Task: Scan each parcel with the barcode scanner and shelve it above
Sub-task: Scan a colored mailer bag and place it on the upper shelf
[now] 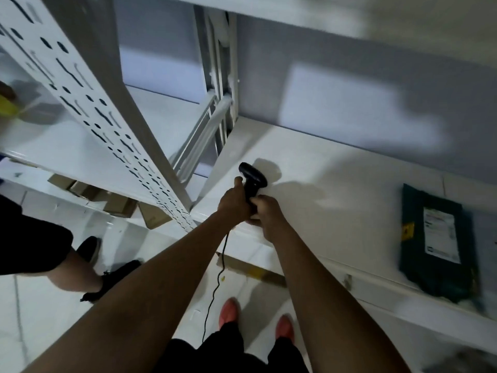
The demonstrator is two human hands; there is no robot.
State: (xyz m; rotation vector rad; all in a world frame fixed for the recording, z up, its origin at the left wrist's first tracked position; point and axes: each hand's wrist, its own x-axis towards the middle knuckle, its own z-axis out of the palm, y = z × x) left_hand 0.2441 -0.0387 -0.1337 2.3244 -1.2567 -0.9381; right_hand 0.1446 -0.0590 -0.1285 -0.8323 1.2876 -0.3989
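Forearms, both outstretched. Left hand (234, 201): fingers wrapped round barcode scanner (252, 179) handle. Right hand (269, 214): curled round the same handle's base. Dark parcel (435, 238): flat on shelf (336, 184), well right of scanner; scanning and shelving above judged outstanding.

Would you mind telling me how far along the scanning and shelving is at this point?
Looks done: a dark green parcel lies on the shelf. In hand: left hand and right hand both grip the barcode scanner, no parcel. Left: cardboard boxes wait lower down.
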